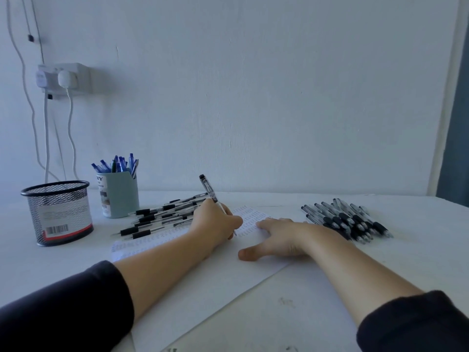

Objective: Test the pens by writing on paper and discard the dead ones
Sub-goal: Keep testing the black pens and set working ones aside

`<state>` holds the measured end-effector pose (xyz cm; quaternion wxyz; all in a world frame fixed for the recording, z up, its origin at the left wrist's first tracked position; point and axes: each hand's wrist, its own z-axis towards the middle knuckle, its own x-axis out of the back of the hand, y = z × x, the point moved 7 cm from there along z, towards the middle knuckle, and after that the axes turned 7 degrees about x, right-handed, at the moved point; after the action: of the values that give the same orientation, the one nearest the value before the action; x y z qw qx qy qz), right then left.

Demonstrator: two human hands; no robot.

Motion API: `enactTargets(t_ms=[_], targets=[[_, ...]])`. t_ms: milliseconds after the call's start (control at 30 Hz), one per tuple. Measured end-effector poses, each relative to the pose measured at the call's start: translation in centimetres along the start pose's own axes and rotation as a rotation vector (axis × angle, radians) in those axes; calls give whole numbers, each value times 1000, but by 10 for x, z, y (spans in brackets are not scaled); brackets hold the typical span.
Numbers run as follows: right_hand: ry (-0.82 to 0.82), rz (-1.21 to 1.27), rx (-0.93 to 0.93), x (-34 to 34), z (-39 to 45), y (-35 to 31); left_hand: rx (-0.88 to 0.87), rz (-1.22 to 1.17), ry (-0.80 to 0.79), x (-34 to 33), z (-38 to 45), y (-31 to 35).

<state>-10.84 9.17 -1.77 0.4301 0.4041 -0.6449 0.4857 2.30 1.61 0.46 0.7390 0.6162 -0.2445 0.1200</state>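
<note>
Left hand (215, 222) grip clamped around pen (212, 193), tip on paper (203, 283), right hand (281, 237) flat, fingers spread on paper

White table (380, 288), white paper (203, 295) w/ rows of small dark marks. Black mesh cup (59, 212), pale teal cup (120, 194) w/ blue pens (115, 163). Black-grip clear pens (347, 219). Dark sleeves (63, 308).

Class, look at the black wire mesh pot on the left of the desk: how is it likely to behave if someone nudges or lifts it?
The mesh pot is probably light, since its walls are open wire and it looks empty. A sideways nudge would likely slide it across the smooth desk, not tip it, because it is wide and squat. It should feel stiff, given its solid rim.
</note>
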Motion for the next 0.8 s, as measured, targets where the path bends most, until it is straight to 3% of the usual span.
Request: enactTargets(t_ms=[800], targets=[[-11,-24,-11,-1,2,4,-35,10,28,-1,1,0]])
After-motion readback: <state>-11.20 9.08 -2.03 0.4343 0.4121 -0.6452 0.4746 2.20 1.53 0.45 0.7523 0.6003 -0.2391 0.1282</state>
